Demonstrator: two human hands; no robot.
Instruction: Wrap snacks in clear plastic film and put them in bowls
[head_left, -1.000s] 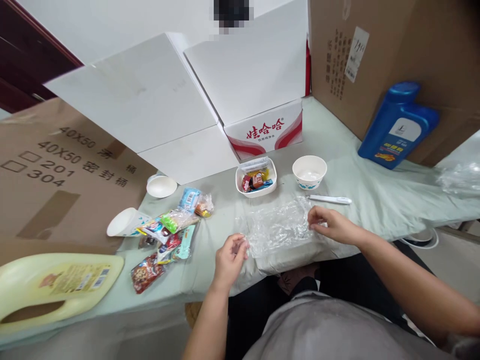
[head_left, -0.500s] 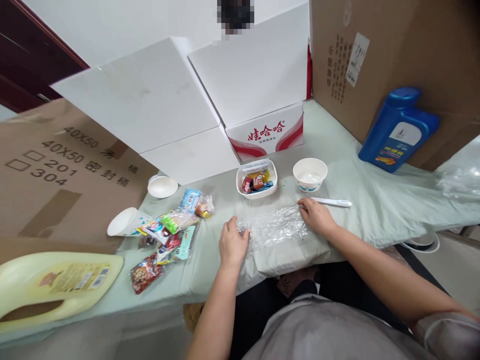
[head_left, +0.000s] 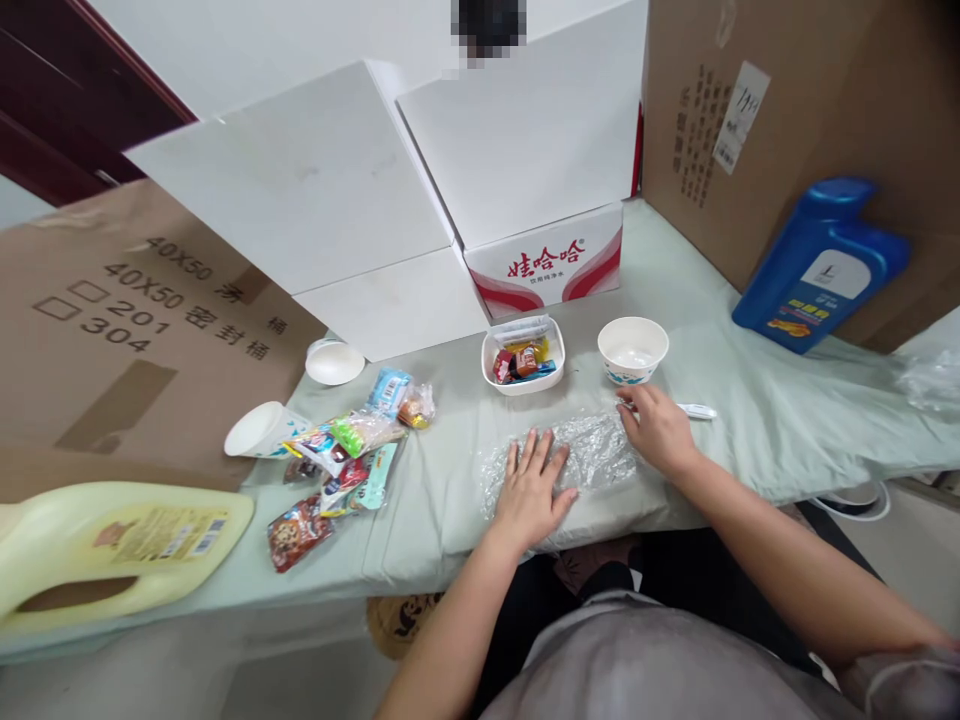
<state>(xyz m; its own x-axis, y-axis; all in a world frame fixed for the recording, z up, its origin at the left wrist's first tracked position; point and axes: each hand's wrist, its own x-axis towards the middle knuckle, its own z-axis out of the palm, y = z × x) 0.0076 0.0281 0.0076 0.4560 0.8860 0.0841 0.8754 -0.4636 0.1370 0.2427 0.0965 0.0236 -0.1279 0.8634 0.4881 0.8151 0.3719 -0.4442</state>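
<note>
A crumpled sheet of clear plastic film (head_left: 589,450) lies on the pale green cloth near the table's front edge. My left hand (head_left: 531,488) rests flat on the film's left part, fingers stretched out. At the film's right end, my right hand (head_left: 657,428) presses down with its fingers curled a little, beside a white pen (head_left: 696,411). Just behind the film stand a white rectangular dish (head_left: 523,355) holding small wrapped sweets and a white paper bowl (head_left: 632,350).
A pile of snack packets (head_left: 341,468) and a tipped paper cup (head_left: 259,430) lie at the left, with a small white bowl (head_left: 334,362) behind. A yellow jug (head_left: 112,545) lies at far left, a blue bottle (head_left: 821,265) at right. Cardboard boxes (head_left: 540,190) wall the back.
My left hand moved from pinching the film's left edge to lying flat on it. My right hand shifted forward along the film toward the pen. The film now lies flatter.
</note>
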